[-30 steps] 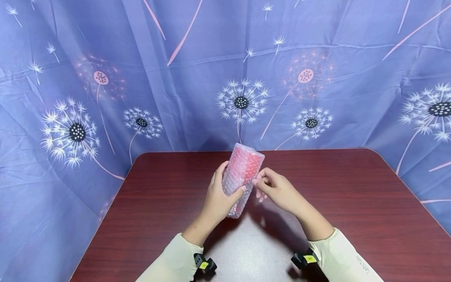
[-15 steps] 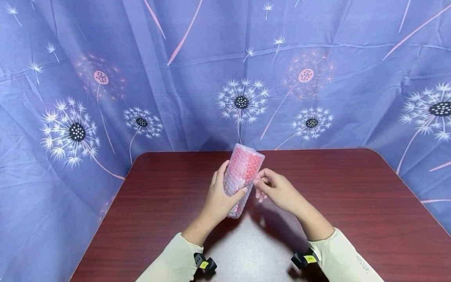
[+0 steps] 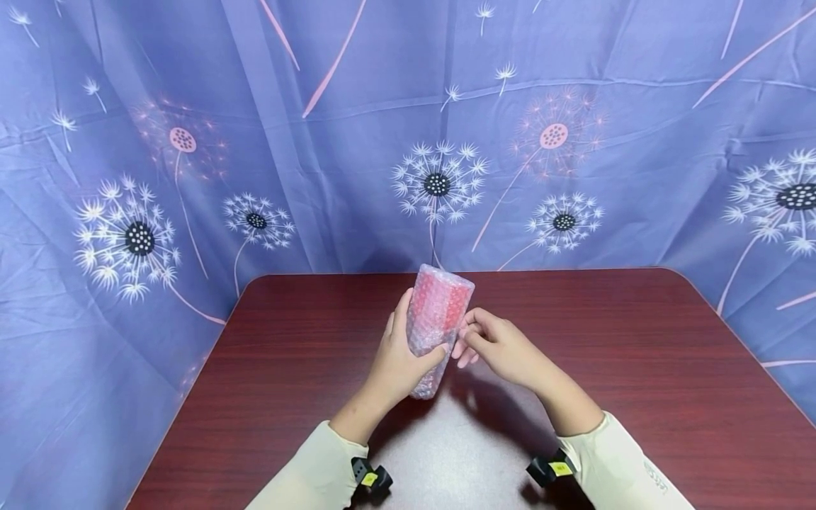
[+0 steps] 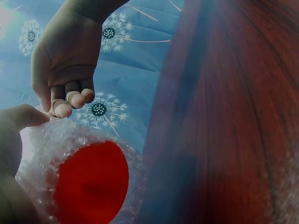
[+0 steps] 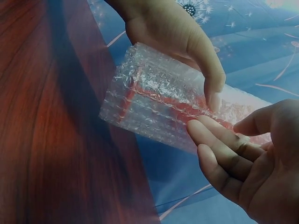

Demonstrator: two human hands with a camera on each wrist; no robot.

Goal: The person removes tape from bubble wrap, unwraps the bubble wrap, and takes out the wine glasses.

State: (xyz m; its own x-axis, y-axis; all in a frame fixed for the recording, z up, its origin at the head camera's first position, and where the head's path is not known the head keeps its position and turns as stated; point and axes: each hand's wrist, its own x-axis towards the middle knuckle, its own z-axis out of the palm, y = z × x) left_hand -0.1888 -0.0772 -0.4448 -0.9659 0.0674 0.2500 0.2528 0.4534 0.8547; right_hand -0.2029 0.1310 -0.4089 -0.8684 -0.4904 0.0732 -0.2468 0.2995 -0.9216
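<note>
A long package of clear bubble wrap (image 3: 428,327) with something red inside slants upward above the table. In the left wrist view a flat, round red end (image 4: 93,182) shows through the open end of the wrap. My left hand (image 3: 392,361) grips the package from the left, its thumb lying across the near face. On the other side my right hand (image 3: 506,350) has curled fingers, with thumb and forefinger pinching at the wrap's right edge. Seen from the right wrist, the right fingertips (image 5: 198,126) lie along the seam close to the left thumb (image 5: 214,91).
Beneath the hands is a dark red wood-grain table (image 3: 287,340) with rounded far corners and a bright glare at its near middle. A blue-violet cloth (image 3: 357,177) printed with dandelions hangs behind it. Black wrist cameras (image 3: 377,482) sit under both pale sleeves.
The package's top end has dropped slightly and shifted a little left. My right fingers have moved a short way left along with its edge. My left grip stays the same.
</note>
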